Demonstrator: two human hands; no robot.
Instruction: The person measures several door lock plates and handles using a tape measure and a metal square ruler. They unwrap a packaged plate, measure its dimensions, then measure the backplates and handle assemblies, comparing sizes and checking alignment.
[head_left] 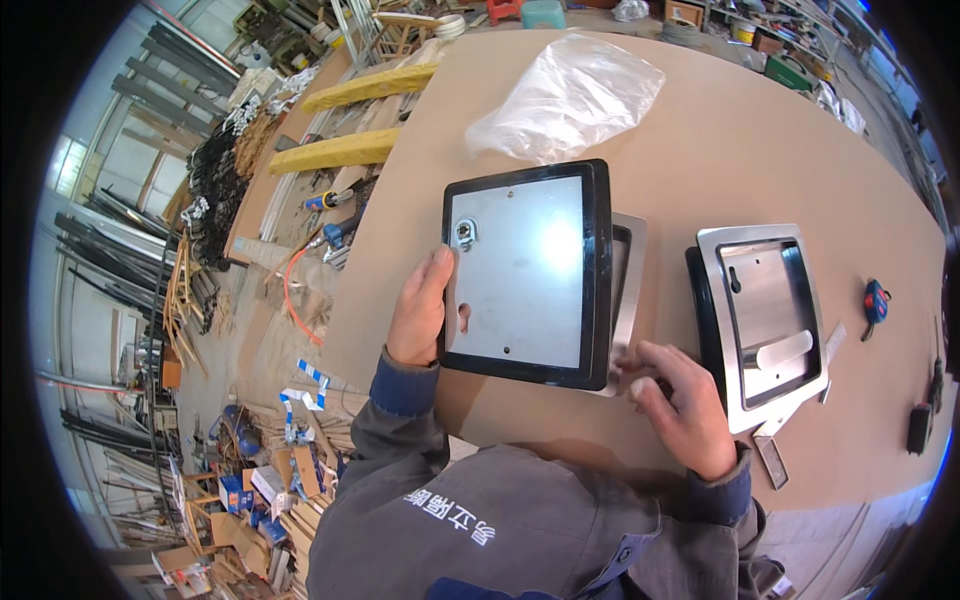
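My left hand [420,308] is closed on the left edge of a rectangular panel [520,290], a silver metal plate with a black rim, a keyhole-shaped cutout and a round lock fitting. It is raised over the board and tilted. Behind its right side shows part of a brushed-metal handle frame [630,290], mostly hidden. Loosely curled, my right hand [685,405] is beside the lower corner of the panel and frame, thumb apart from the fingers; whether the fingertips touch it is unclear. To the right lies a second handle frame [812,345], with a recessed plate and a flat handle.
A brown board [400,270] forms the work surface. On it lie a clear plastic bag [575,95], a blue tape measure [875,302], a small metal strip [772,460] and a black tool [919,428]. Yellow beams [335,152] and a cordless drill [340,235] are at the left.
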